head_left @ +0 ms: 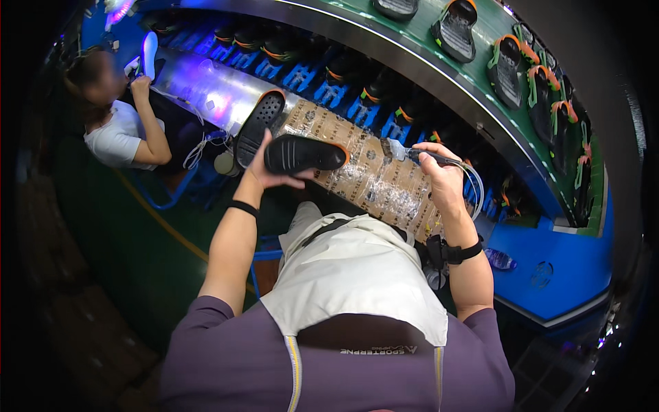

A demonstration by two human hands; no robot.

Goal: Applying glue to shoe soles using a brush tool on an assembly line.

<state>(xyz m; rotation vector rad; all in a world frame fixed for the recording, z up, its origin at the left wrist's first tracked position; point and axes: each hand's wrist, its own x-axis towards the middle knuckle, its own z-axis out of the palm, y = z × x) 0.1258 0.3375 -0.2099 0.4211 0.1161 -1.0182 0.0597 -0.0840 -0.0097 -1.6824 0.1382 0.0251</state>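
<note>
Brown-taped bench (pixel 371 184) — runs beneath both hands. Perforated black clog (pixel 269 110) — at the bench's left end. Second, orange-edged black shoe (pixel 302 154) — gripped in the left hand (pixel 259 169), overlapping the clog. Corded tool (pixel 414 154) — pinched by the right hand's (pixel 445 177) thumb and fingers, its pale tip (pixel 395 149) pointing left.

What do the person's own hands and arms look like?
The left hand is gloveless, its wrist circled by a slim black band. The right hand is gloveless too, with a wider black strap holding a dark, blocky device. The purple sleeves are short.
</note>
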